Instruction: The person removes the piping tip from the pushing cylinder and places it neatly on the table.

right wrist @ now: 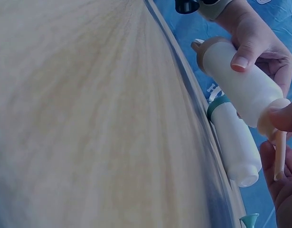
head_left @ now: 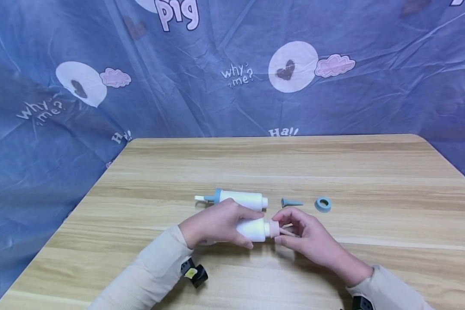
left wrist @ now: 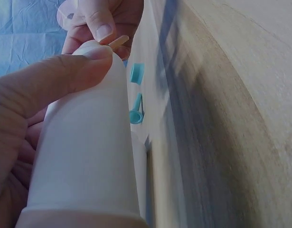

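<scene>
My left hand [head_left: 221, 221] grips a white plastic bottle [head_left: 252, 230] lying on its side, thumb and fingers around its body. A pink ring cap [head_left: 274, 228] sits at the bottle's neck, and a slim pink nozzle [head_left: 288, 232] sticks out from it. The thumb and fingers of my right hand [head_left: 314, 237] pinch this ring cap. In the right wrist view, a pinkish cap [right wrist: 213, 46] with a small spout covers the bottle's other end. Just behind lies a second white bottle [head_left: 243, 199], with a blue cap [head_left: 217, 196] at its left end.
A blue cone-shaped nozzle [head_left: 292, 203] and a blue ring cap [head_left: 323, 204] lie to the right of the second bottle, behind my right hand. Everything is on a wooden table [head_left: 147, 172]. A printed blue cloth [head_left: 201, 99] hangs behind it.
</scene>
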Demonstrator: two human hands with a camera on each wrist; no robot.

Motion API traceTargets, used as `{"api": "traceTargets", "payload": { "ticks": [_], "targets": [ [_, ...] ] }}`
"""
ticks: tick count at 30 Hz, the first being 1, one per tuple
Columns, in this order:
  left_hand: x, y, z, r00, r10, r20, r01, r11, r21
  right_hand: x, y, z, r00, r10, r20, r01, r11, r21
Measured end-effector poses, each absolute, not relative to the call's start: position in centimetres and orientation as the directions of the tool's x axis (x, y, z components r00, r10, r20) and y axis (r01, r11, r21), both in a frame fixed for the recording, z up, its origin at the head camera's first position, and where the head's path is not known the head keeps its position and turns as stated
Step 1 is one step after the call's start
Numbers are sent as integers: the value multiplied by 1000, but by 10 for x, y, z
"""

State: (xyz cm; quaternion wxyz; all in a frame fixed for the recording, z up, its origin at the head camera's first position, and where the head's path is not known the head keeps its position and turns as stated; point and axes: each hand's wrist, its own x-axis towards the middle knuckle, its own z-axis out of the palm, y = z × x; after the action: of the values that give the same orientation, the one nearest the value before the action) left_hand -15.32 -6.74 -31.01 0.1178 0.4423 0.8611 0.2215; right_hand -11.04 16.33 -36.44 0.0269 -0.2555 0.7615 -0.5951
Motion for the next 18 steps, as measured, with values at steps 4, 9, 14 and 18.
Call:
{"api": "traceTargets", "payload": {
  "ticks": [4,9,14,18],
  "targets": [
    [-154,-69,-313,-587,809,-8,708,518,480,-110,163,-366,-866,-415,278,-365,146,-919],
    [-155,-72,-318,-584,812,-5,711,514,481,-109,162,-367,-873,-402,275,-361,156,-919],
    [-157,-73,-322,-571,821,0,725,504,469,-109,162,-365,-880,-393,267,-344,141,-928],
    [-159,-74,-325,-574,819,-12,721,513,465,-108,161,-364,-879,-389,277,-355,142,-924]
  ]
}}
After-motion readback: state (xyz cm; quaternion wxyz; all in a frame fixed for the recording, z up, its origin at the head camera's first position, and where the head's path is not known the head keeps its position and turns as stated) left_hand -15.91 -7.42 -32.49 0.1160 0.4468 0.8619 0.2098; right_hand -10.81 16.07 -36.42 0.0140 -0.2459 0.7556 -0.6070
